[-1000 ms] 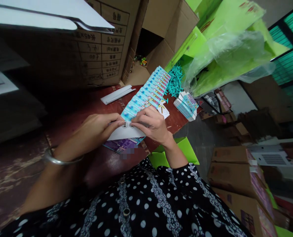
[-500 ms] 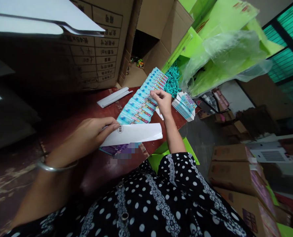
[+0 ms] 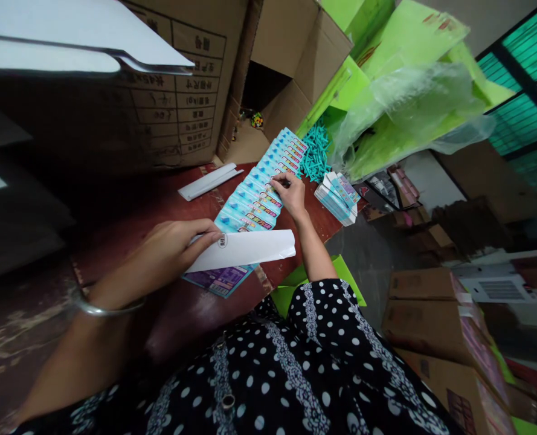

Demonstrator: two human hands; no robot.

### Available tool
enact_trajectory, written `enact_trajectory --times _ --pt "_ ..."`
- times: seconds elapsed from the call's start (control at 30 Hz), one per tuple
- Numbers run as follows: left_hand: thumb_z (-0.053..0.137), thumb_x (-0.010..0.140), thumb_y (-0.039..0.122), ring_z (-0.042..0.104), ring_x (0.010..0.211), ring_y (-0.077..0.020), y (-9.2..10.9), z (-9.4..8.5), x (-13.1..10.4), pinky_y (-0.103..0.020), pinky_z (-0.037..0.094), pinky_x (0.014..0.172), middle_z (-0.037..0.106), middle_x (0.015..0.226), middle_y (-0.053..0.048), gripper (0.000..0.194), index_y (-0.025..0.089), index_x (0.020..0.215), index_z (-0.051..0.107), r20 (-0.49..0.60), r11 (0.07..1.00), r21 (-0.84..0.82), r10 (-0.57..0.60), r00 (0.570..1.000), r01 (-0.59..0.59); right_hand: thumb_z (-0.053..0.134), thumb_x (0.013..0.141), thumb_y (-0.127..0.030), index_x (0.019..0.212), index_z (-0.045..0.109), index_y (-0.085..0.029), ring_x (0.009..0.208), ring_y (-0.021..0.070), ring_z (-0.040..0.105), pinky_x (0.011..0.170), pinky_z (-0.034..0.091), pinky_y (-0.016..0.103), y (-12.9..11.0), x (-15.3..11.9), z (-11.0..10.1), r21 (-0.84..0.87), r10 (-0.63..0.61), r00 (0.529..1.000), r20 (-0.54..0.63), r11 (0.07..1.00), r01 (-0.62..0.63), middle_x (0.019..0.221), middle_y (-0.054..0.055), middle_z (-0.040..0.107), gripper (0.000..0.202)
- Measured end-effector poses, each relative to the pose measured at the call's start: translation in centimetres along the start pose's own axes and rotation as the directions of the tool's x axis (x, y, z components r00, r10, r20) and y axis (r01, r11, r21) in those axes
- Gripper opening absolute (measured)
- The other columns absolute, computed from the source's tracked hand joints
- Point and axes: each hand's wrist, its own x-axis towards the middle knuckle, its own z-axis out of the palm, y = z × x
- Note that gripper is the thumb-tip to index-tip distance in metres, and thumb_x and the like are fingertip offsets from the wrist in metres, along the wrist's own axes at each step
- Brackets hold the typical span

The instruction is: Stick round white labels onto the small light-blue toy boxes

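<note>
Dark red and worn, the tabletop (image 3: 200, 320) runs up to a big carton (image 3: 182, 121) printed with a table of characters and, beside it, an open carton (image 3: 295, 66) with its mouth towards the work. The left hand (image 3: 173, 248), its wrist in a silvery bangle (image 3: 109, 311), pinches one end of a folded white sheet (image 3: 254, 249) between thumb and fingers, right by a round black-and-white mark (image 3: 223, 241). That sheet reaches across above a purple and blue printed card (image 3: 225, 281), covering part of it, and its other end points to the right. Just beyond lies a row of light blue cards (image 3: 250, 199), overlapping like shingles and slanting away towards the open carton. Over the right edge of this row is the right hand (image 3: 290, 193), fingers curled with the tips close together; whether they grip anything or touch a card, I cannot tell. A white folded strip (image 3: 209, 181) lies left of the row. To its right are a heap of teal plastic pieces (image 3: 316, 154) and, nearer, a leaning stack of printed cards (image 3: 336, 196). Bright green sheeting (image 3: 386, 157) and cloudy clear plastic (image 3: 413, 90) bulge beyond them.
</note>
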Motion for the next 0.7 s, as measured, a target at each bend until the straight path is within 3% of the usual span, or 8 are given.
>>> enact_trajectory --times 0.03,0.1,0.2,0.23,0.3,0.43,0.53,0.7 --pt "0.045 0.096 0.067 0.071 0.085 -0.0293 0.0 0.0 0.0 -0.038 0.048 0.076 0.081 0.096 -0.009 0.056 0.022 0.096 0.078 -0.005 1.0 0.002 0.003 1.0 -0.003 0.079 0.086 -0.026 0.091 0.077 -0.021 0.088 0.0209 0.072 0.091 0.06 0.039 -0.1 0.0 -0.3 -0.046 -0.027 1.0 0.017 0.999 0.028 0.097 0.004 0.081 0.007" --pt "0.047 0.096 0.067 0.072 0.086 -0.0294 0.0 -0.1 -0.1 -0.037 0.049 0.077 0.082 0.099 -0.009 0.056 0.022 0.099 0.079 -0.014 1.0 -0.001 0.017 1.0 -0.017 0.079 0.085 -0.021 0.11 0.079 -0.022 0.091 0.0221 0.072 0.094 0.061 0.042 -0.7 -0.4 -1.3 -0.099 -0.056 0.998 0.038 0.993 0.06 0.111 0.006 0.08 0.025" --pt "0.049 0.098 0.067 0.073 0.089 -0.0296 -0.1 -0.2 -0.1 -0.038 0.052 0.079 0.083 0.103 -0.01 0.056 0.022 0.105 0.08 -0.025 0.999 -0.012 0.041 0.999 -0.041 0.075 0.093 -0.027 0.14 0.071 -0.026 0.096 0.0232 0.074 0.093 0.063 0.044 -3.6 -2.3 -3.4 -0.051 -0.069 0.997 0.02 0.996 0.07 0.127 0.009 0.079 0.047" --pt "0.049 0.098 0.066 0.074 0.09 -0.0299 -0.1 -0.1 -0.1 -0.039 0.053 0.081 0.083 0.105 -0.01 0.056 0.021 0.107 0.081 -0.024 0.999 -0.014 0.047 0.999 -0.048 0.072 0.097 -0.031 0.139 0.072 -0.026 0.1 0.0235 0.075 0.093 0.064 0.044 -5.1 -3.3 -4.1 -0.019 -0.093 0.995 0.021 0.995 0.093 0.127 0.009 0.079 0.042" --pt "0.048 0.1 0.064 0.075 0.095 -0.031 -0.2 0.1 -0.1 -0.041 0.055 0.086 0.084 0.11 -0.011 0.056 0.021 0.113 0.082 -0.021 0.998 -0.021 0.064 0.998 -0.065 0.067 0.105 -0.038 0.12 0.079 -0.026 0.109 0.0237 0.075 0.097 0.062 0.042 -8.6 -5.5 -5.1 0.026 -0.195 0.978 0.071 0.981 0.194 0.119 0.007 0.082 0.023" --pt "0.051 0.101 0.058 0.076 0.108 -0.0323 -0.4 0.7 -0.2 -0.044 0.058 0.1 0.082 0.128 -0.012 0.058 0.021 0.136 0.077 -0.063 0.991 -0.059 0.115 0.991 -0.119 0.067 0.11 -0.043 0.106 0.081 -0.025 0.112 0.0214 0.075 0.108 0.058 0.042 -14.2 -9.3 -4.5 0.069 -0.429 0.85 0.307 0.9 0.429 0.112 0.004 0.083 0.023" --pt "0.054 0.1 0.054 0.076 0.11 -0.0315 -0.2 0.8 -0.5 -0.043 0.058 0.103 0.081 0.127 -0.013 0.067 0.018 0.156 0.063 -0.098 0.99 -0.086 0.108 0.989 -0.116 0.069 0.11 -0.045 0.108 0.08 -0.025 0.111 0.0222 0.075 0.106 0.058 0.043 -15.2 -10.3 -2.8 0.059 -0.464 0.789 0.402 0.873 0.484 0.113 0.004 0.084 0.023" --pt "0.053 0.101 0.052 0.075 0.111 -0.0321 0.1 0.4 -0.7 -0.043 0.057 0.105 0.081 0.122 -0.014 0.069 0.016 0.16 0.056 -0.082 0.991 -0.095 0.09 0.993 -0.097 0.067 0.111 -0.038 0.1 0.079 -0.029 0.103 0.0204 0.078 0.103 0.061 0.043 -14.3 -9.8 -1.1 0.1 -0.501 0.793 0.346 0.86 0.5 0.104 0.001 0.084 0.019"
